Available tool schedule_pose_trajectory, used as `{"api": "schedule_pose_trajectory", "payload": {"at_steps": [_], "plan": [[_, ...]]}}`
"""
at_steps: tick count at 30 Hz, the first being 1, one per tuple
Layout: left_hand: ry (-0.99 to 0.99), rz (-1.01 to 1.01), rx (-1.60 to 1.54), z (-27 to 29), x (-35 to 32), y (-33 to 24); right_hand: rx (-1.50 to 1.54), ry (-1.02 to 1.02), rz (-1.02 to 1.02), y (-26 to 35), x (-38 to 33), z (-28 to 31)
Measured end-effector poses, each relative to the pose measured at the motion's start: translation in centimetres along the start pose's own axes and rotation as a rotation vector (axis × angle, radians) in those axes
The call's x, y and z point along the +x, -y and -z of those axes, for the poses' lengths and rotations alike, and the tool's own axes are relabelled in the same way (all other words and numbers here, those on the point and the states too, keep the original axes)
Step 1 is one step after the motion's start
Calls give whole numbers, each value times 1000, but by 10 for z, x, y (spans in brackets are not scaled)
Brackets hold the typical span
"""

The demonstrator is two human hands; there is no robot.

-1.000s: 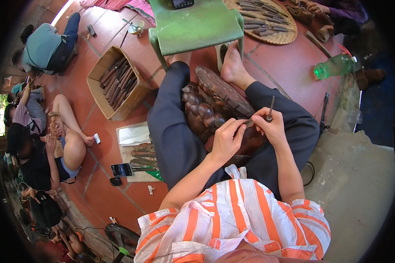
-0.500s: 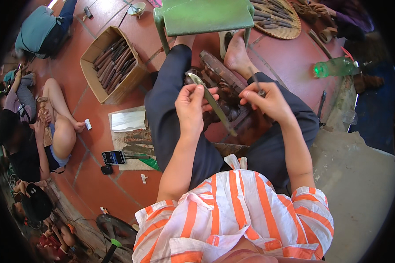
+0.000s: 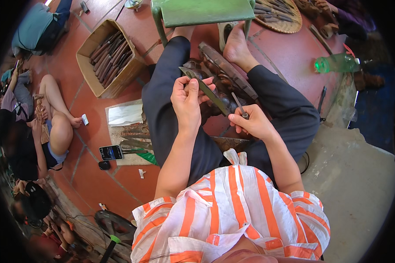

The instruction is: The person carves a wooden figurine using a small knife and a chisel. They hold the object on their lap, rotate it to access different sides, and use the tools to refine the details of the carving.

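Note:
My left hand [image 3: 186, 103] is closed on a long, flat olive-green strip [image 3: 215, 101] with a pointed far end. I cannot make out its exact kind. Between the fingers of my right hand [image 3: 253, 122] is a slim tool with a thin metal shaft [image 3: 238, 101] and a dark rounded end; the shaft points up and away. The strip's near end lies close to my right fingertips; whether they touch it I cannot tell. Beyond both hands, between my legs, rests a dark brown carved wooden piece [image 3: 228, 72].
A green plastic stool [image 3: 202, 11] stands ahead. At left are a cardboard box [image 3: 118, 85] of wooden-handled tools, a phone [image 3: 111, 152] and a mat [image 3: 125, 161] with flat strips. To the right lie a green bottle [image 3: 338, 64] and a woven tray [image 3: 289, 28] of tools. Other people sit at left.
My right hand has moved down and left, toward the strip's near end, with the slim tool in it. The strip in my left hand has shifted slightly up and left.

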State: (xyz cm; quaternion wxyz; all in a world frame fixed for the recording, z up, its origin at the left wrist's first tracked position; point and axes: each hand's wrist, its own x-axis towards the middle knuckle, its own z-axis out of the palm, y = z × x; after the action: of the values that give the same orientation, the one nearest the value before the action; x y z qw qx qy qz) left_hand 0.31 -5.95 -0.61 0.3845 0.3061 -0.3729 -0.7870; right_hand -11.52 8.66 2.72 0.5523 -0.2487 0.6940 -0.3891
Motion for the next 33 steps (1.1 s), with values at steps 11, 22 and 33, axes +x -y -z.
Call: {"api": "schedule_pose_trajectory", "payload": {"at_steps": [11,22,33], "plan": [[228,-103,-165,3,-4,8,299,-40,-23,-24,-9,10],[809,133,320,25,6,-23,125,-73,274,-35,-30,91],[788,427,895,-44,-54,51,-58,-150,137,-22,-26,71]]}}
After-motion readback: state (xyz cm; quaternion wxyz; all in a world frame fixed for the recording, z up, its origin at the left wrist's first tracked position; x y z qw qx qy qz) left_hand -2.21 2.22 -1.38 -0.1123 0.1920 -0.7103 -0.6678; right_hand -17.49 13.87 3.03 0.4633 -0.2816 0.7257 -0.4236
